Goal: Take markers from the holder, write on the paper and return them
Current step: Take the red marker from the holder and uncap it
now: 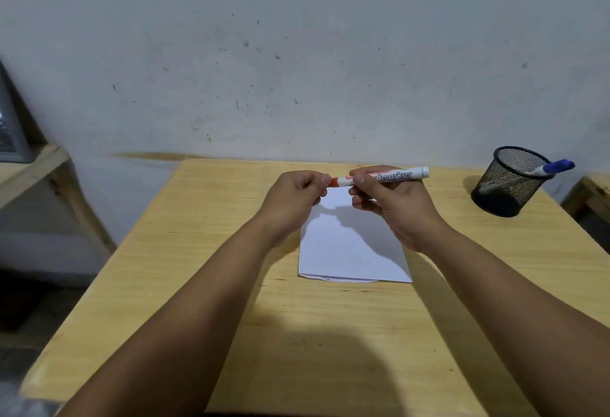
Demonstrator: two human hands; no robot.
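A white marker with red trim point(392, 175) is held level above the far end of the white paper point(353, 245). My right hand point(392, 208) grips its barrel. My left hand point(293, 195) pinches the red cap end at the marker's left tip. The paper lies flat in the middle of the wooden table point(204, 284) and looks blank. At the table's far right stands a black mesh holder point(505, 182) with a blue-capped marker point(554, 167) leaning out over its rim.
A grey wall rises right behind the table. A wooden shelf point(36, 165) with a dark framed object stands to the left, and another wooden piece point(591, 195) sits past the holder on the right.
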